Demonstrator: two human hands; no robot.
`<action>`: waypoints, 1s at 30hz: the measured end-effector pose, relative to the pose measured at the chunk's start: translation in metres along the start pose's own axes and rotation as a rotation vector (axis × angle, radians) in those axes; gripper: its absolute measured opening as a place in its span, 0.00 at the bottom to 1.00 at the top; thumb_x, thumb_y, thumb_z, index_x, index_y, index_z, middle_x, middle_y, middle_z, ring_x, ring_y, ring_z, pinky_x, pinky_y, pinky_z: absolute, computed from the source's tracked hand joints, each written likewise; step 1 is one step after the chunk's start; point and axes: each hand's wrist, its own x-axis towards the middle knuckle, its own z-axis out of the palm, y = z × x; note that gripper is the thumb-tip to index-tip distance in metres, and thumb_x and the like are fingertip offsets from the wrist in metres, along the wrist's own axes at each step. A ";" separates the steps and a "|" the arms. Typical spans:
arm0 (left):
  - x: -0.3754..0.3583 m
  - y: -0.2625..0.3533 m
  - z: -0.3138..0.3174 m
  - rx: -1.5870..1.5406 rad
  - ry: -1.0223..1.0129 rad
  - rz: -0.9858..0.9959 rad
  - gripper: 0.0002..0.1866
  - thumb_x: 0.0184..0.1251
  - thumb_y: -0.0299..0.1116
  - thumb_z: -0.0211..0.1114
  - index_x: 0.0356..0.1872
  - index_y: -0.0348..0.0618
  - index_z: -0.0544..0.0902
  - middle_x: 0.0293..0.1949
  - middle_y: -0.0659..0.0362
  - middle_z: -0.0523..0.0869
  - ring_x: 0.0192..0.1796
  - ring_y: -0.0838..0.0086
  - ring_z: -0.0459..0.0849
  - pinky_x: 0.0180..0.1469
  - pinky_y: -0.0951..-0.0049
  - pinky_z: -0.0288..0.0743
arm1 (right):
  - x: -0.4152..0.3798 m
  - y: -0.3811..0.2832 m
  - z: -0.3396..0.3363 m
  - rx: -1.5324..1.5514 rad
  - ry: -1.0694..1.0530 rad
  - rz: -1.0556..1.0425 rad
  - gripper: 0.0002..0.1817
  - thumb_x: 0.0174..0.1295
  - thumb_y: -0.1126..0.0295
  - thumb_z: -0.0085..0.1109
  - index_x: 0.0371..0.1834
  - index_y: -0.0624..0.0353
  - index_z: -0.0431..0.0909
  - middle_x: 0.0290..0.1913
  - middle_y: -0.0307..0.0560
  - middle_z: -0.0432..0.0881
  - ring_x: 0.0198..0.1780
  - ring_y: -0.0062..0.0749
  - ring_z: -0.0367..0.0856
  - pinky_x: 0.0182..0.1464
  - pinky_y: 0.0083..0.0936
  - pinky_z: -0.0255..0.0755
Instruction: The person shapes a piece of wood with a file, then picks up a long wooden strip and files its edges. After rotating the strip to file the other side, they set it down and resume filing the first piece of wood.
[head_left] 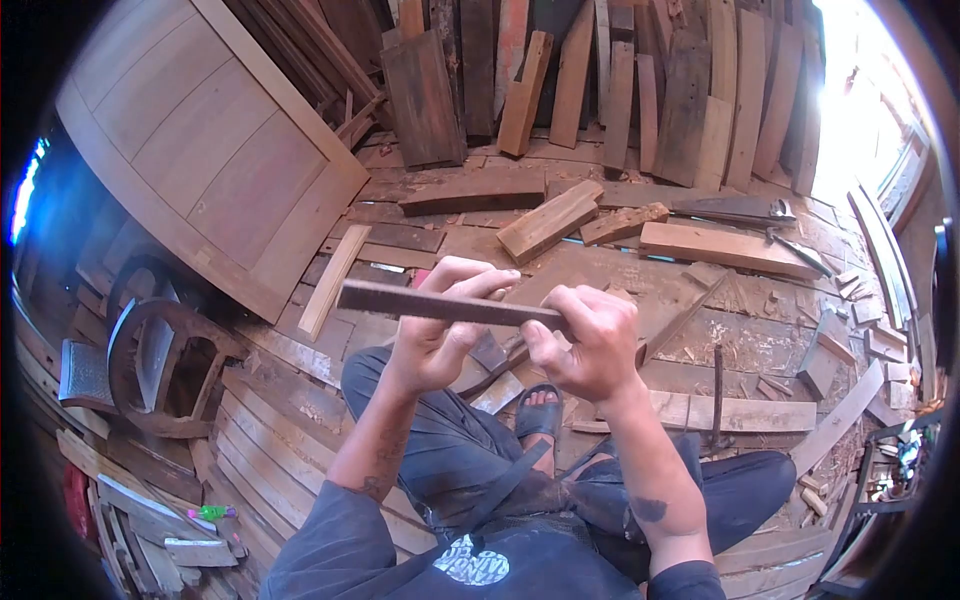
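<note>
A long, dark, flat file (440, 304) with a rough-looking surface is raised in front of my chest, lying almost level across the view. My right hand (590, 335) is closed around its right end, the thumb pressed along the near side. Around the middle of the file, my left hand (437, 340) curls loosely, fingers above and thumb below; the bar hides part of the palm. The file's left end sticks out past the left hand. Below the hands are my crossed legs (450, 440) and a sandalled foot (540, 415).
A panelled wooden door (215, 140) leans at the upper left. Boards (590, 90) stand along the back. Wooden blocks (550, 218), a hammer (800, 250) and shavings lie on the plank floor. At left is a round-framed wooden piece (160, 365); a metal rack (890, 470) stands right.
</note>
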 end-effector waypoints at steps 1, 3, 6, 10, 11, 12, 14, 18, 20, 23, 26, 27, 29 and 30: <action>-0.002 0.002 0.001 -0.021 0.003 -0.038 0.21 0.76 0.30 0.58 0.64 0.34 0.87 0.55 0.52 0.83 0.46 0.72 0.85 0.48 0.70 0.82 | 0.001 0.000 0.002 -0.007 0.011 0.009 0.18 0.57 0.51 0.73 0.29 0.53 0.81 0.22 0.45 0.78 0.25 0.43 0.81 0.29 0.40 0.74; -0.003 0.005 0.003 -0.065 0.006 -0.104 0.21 0.77 0.31 0.58 0.64 0.34 0.87 0.55 0.53 0.83 0.44 0.74 0.85 0.46 0.72 0.81 | 0.003 0.001 0.002 -0.018 0.010 -0.002 0.18 0.57 0.52 0.73 0.28 0.53 0.81 0.22 0.45 0.79 0.25 0.43 0.81 0.29 0.40 0.74; -0.005 0.001 0.004 -0.076 0.025 -0.067 0.22 0.78 0.33 0.57 0.63 0.34 0.88 0.53 0.52 0.84 0.39 0.77 0.83 0.42 0.74 0.80 | 0.009 -0.002 -0.001 -0.030 0.001 -0.031 0.18 0.58 0.52 0.73 0.28 0.53 0.80 0.22 0.45 0.79 0.26 0.43 0.82 0.30 0.40 0.74; -0.004 0.003 0.002 -0.106 -0.049 -0.023 0.21 0.77 0.32 0.55 0.61 0.32 0.88 0.49 0.52 0.86 0.36 0.77 0.82 0.39 0.73 0.80 | 0.001 0.017 0.008 0.044 0.002 -0.072 0.16 0.60 0.54 0.70 0.28 0.53 0.79 0.23 0.47 0.79 0.26 0.45 0.82 0.31 0.41 0.75; -0.003 0.003 -0.001 -0.088 -0.030 -0.021 0.21 0.76 0.30 0.55 0.61 0.31 0.88 0.48 0.52 0.86 0.36 0.77 0.82 0.38 0.73 0.80 | -0.010 0.030 0.011 0.049 -0.013 0.004 0.14 0.61 0.56 0.69 0.29 0.53 0.81 0.23 0.47 0.79 0.27 0.46 0.82 0.31 0.42 0.75; 0.000 0.001 -0.006 -0.069 -0.008 -0.013 0.21 0.75 0.29 0.54 0.60 0.31 0.88 0.47 0.52 0.86 0.35 0.77 0.82 0.38 0.73 0.79 | -0.027 0.049 0.013 0.052 -0.026 0.075 0.13 0.62 0.57 0.68 0.30 0.54 0.82 0.23 0.48 0.80 0.27 0.47 0.83 0.32 0.42 0.76; 0.004 -0.003 -0.011 -0.128 0.053 -0.011 0.21 0.71 0.25 0.53 0.58 0.29 0.88 0.46 0.51 0.86 0.33 0.78 0.82 0.35 0.75 0.78 | -0.065 0.088 0.015 0.035 -0.038 0.237 0.12 0.65 0.59 0.65 0.34 0.55 0.85 0.24 0.50 0.83 0.29 0.50 0.85 0.33 0.43 0.77; 0.004 -0.001 -0.011 -0.252 0.167 0.022 0.16 0.73 0.26 0.57 0.52 0.30 0.88 0.41 0.52 0.86 0.31 0.79 0.80 0.33 0.75 0.75 | -0.161 0.144 0.003 0.029 -0.022 0.598 0.20 0.75 0.54 0.58 0.35 0.61 0.84 0.22 0.49 0.79 0.27 0.39 0.81 0.32 0.38 0.72; 0.006 0.002 -0.018 -0.144 0.127 -0.005 0.13 0.76 0.32 0.60 0.48 0.32 0.88 0.37 0.55 0.85 0.30 0.80 0.79 0.31 0.76 0.72 | -0.194 0.152 -0.001 0.088 0.051 0.689 0.25 0.80 0.54 0.55 0.29 0.63 0.78 0.19 0.42 0.73 0.23 0.26 0.71 0.29 0.33 0.65; 0.012 0.019 -0.017 -0.038 0.147 -0.131 0.18 0.78 0.42 0.64 0.32 0.38 0.84 0.25 0.62 0.80 0.26 0.80 0.76 0.29 0.76 0.64 | -0.216 0.176 -0.006 0.089 0.075 0.762 0.27 0.82 0.53 0.53 0.27 0.63 0.76 0.20 0.37 0.70 0.24 0.22 0.68 0.29 0.31 0.62; 0.013 0.028 -0.017 -0.004 0.154 -0.233 0.21 0.77 0.42 0.64 0.25 0.39 0.81 0.22 0.63 0.77 0.24 0.81 0.73 0.27 0.75 0.61 | -0.217 0.181 -0.006 0.135 0.097 0.786 0.28 0.82 0.53 0.51 0.26 0.63 0.75 0.21 0.36 0.70 0.25 0.19 0.67 0.29 0.29 0.60; 0.014 0.030 -0.017 -0.024 0.161 -0.228 0.21 0.77 0.42 0.63 0.24 0.39 0.81 0.21 0.63 0.77 0.24 0.81 0.73 0.27 0.74 0.61 | -0.217 0.182 -0.006 0.142 0.094 0.784 0.28 0.82 0.53 0.51 0.26 0.62 0.75 0.21 0.35 0.70 0.25 0.19 0.67 0.29 0.28 0.60; 0.015 0.030 -0.017 -0.065 0.173 -0.228 0.21 0.77 0.40 0.63 0.22 0.39 0.80 0.21 0.63 0.76 0.23 0.81 0.72 0.26 0.74 0.60 | -0.218 0.181 -0.004 0.156 0.094 0.793 0.28 0.82 0.53 0.51 0.26 0.62 0.75 0.21 0.35 0.70 0.25 0.19 0.67 0.28 0.28 0.59; 0.014 0.030 -0.018 -0.087 0.177 -0.233 0.21 0.77 0.40 0.62 0.22 0.39 0.80 0.21 0.63 0.76 0.23 0.81 0.71 0.26 0.74 0.60 | -0.219 0.180 -0.003 0.164 0.097 0.803 0.28 0.83 0.53 0.51 0.26 0.62 0.75 0.21 0.35 0.70 0.25 0.19 0.66 0.28 0.28 0.59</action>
